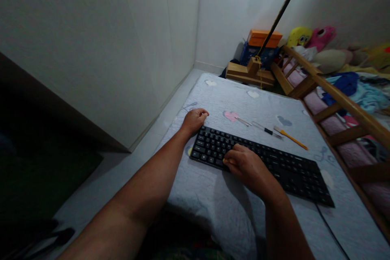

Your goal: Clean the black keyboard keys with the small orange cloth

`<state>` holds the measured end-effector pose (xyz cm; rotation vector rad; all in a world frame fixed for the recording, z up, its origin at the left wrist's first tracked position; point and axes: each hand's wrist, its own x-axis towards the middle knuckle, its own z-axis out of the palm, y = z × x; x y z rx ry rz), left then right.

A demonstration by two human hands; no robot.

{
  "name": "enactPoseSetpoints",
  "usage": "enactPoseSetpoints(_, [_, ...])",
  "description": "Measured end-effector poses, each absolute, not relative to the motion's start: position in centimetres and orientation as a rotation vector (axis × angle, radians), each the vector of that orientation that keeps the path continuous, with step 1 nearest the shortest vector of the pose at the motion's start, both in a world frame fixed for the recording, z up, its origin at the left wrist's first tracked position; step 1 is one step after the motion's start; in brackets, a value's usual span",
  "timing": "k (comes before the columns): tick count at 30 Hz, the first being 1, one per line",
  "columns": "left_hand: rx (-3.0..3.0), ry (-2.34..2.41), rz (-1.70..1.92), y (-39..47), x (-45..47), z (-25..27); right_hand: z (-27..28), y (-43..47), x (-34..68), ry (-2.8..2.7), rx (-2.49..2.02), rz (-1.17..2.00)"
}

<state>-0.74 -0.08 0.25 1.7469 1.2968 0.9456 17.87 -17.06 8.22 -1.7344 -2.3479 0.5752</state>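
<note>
Cloth (204,189) supporting the keyboard (288,166), laid flat, probably for steadiness. Right hand (242,162), narrowed over its left half; left hand (195,120), curled at its far left corner, perhaps bracing; contents of either indiscernible. Brush (291,137) and swabs (243,121) beyond, apparently within reach.

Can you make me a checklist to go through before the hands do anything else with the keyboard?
1. Long black plastic keyboard lying on the pale blue heart-patterned cloth: ok.
2. Keys free of hands: not ok, the bare right hand is over them.
3. Something pinched in the right hand's fingertips: cannot tell, they are too small and dark.
4. Bare left hand touching the keyboard's far left corner: cannot tell, though it is right by it.
5. Thin black cable away from both hands: ok.
6. Slim orange-handled brush off the keys: ok, it lies beyond the keyboard.
</note>
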Motion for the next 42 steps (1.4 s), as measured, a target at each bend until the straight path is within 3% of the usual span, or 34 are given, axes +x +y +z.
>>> enactPoseSetpoints(42, [1.768, 1.318, 0.921, -0.1, -0.8, 0.3, 7.5, -20.7, 24.1, -2.163, -1.919, 0.557])
